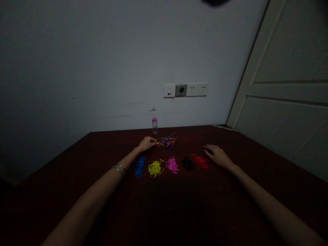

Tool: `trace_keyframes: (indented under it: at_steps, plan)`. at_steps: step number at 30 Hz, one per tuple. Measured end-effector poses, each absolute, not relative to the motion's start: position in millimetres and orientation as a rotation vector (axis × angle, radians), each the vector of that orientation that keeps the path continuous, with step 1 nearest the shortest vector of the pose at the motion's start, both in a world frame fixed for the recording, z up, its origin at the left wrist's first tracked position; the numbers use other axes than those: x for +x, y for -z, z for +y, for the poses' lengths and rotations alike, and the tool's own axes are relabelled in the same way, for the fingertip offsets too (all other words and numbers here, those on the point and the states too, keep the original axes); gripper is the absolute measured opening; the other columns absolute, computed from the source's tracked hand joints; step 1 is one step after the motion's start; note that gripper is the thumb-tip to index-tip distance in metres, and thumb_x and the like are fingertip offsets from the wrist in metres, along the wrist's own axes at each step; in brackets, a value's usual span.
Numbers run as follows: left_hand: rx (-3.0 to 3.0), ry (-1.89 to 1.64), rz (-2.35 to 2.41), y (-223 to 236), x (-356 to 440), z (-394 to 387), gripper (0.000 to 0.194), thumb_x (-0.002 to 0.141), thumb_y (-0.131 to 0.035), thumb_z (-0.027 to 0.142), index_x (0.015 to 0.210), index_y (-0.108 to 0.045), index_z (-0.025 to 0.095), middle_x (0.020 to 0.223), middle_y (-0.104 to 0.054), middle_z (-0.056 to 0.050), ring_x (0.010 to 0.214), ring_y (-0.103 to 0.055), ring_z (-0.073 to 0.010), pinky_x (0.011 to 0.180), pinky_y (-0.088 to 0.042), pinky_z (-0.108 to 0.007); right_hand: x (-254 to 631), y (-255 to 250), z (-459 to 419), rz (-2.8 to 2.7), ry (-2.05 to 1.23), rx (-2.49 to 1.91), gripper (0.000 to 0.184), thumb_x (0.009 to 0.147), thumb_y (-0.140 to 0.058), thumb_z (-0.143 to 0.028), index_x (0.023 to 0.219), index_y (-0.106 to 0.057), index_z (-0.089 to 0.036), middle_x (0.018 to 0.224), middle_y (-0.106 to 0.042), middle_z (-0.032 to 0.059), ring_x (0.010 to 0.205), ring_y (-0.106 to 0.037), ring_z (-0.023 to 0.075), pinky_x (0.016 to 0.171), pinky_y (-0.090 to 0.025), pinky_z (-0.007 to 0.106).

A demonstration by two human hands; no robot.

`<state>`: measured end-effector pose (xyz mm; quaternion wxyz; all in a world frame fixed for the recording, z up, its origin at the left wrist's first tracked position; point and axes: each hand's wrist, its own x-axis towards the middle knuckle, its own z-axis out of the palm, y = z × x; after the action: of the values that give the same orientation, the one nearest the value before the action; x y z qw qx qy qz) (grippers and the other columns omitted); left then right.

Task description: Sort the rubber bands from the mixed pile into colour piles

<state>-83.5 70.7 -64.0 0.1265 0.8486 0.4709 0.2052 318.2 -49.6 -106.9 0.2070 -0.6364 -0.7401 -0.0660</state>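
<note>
Across the dark counter (164,212), left to right, a row of heaps of small pieces: blue heap (140,167), yellow heap (154,168), pink heap (172,165), black heap (188,163), red heap (200,161). Just right of the red heap, right hand (216,155) resting palm down, fingers loosely extended, nothing visibly held. Farther off, left hand (147,144) with fingers drawn together at the left edge of a multicoloured pile (167,141); cannot tell if pinching a piece. Behind that pile, upright clear bottle (155,127) near the wall (115,68).
</note>
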Motion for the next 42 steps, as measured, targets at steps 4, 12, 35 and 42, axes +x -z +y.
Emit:
trace_keyframes:
  at_steps: [4,12,35,42]
  plan:
    - [2.462,-0.622,1.346,56.9,-81.7,73.4,0.024,0.072,-0.054,0.029,0.082,-0.072,0.015,0.072,-0.066,-0.004,0.065,-0.055,-0.0137,0.059,-0.038,-0.022,318.1,106.4,-49.7,-2.053,0.189,-1.770,0.043,0.086,-0.036,-0.042,0.114,-0.060,-0.020,0.125,-0.054,0.0109,0.116,-0.048,0.0265,0.095,-0.038,0.043]
    - [2.405,-0.723,1.253,14.8,-81.4,71.3,0.024,0.069,-0.057,0.030,0.076,-0.071,0.012,0.065,-0.063,-0.003,0.059,-0.053,-0.0118,0.056,-0.037,-0.021,319.3,106.9,-49.9,-2.060,0.185,-1.742,0.042,0.085,-0.037,-0.042,0.112,-0.061,-0.020,0.124,-0.055,0.0108,0.115,-0.049,0.0259,0.095,-0.039,0.043]
    - [2.057,0.011,0.782,3.9,-20.2,-20.8,0.010,0.061,-0.065,0.020,0.068,-0.070,0.015,0.053,-0.060,0.001,0.048,-0.049,-0.0082,0.045,-0.031,-0.019,321.8,108.2,-48.1,-2.067,0.177,-1.756,0.042,0.085,-0.037,-0.043,0.114,-0.059,-0.022,0.126,-0.054,0.0094,0.114,-0.049,0.0257,0.093,-0.040,0.043]
    - [1.989,-0.070,0.806,16.3,-22.5,-4.5,0.023,0.058,-0.071,0.028,0.076,-0.071,0.013,0.053,-0.060,0.000,0.046,-0.046,-0.0074,0.043,-0.029,-0.019,320.7,107.6,-48.4,-2.081,0.192,-1.745,0.043,0.086,-0.036,-0.042,0.114,-0.060,-0.020,0.125,-0.054,0.0109,0.114,-0.049,0.0253,0.095,-0.039,0.042]
